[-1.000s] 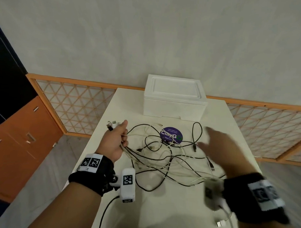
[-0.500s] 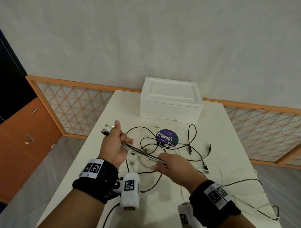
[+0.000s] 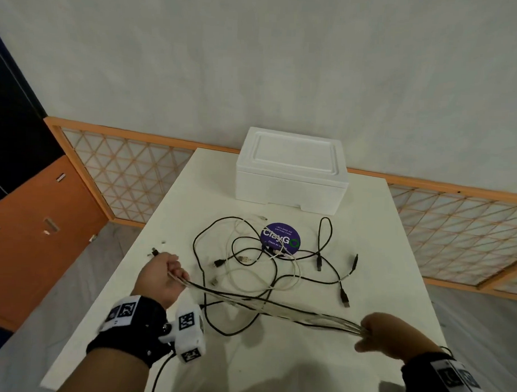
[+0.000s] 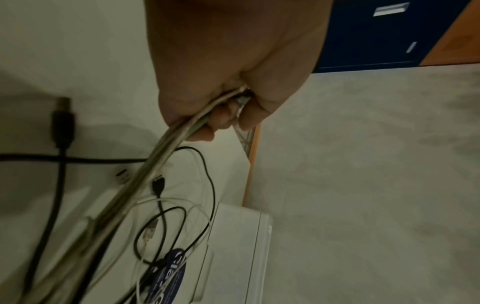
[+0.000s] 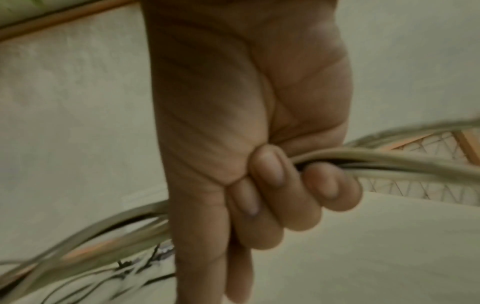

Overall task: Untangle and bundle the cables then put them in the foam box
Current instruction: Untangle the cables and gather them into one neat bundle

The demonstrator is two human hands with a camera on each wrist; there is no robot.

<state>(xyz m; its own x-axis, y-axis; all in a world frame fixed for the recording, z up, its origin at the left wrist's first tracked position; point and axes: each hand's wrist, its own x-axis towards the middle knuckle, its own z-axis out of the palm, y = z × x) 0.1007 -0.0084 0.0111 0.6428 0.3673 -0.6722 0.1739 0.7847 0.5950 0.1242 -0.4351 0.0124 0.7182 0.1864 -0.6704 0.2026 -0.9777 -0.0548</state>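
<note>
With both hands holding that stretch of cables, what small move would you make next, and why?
Probably bring the right hand back to the left hand, folding the taut cables into a loop; they look straightened, while the foam box sits lidded.

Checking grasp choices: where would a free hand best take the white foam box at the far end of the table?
Probably by its two short side walls, coming from above. The white foam box sits upright with its lid on, its stepped rim overhangs the body, and the cables lie in front.

Mid-frame, the right hand (image 5: 249,127) curls its fingers (image 5: 270,170) around pale cables (image 5: 389,164) running off right and lower left.
</note>
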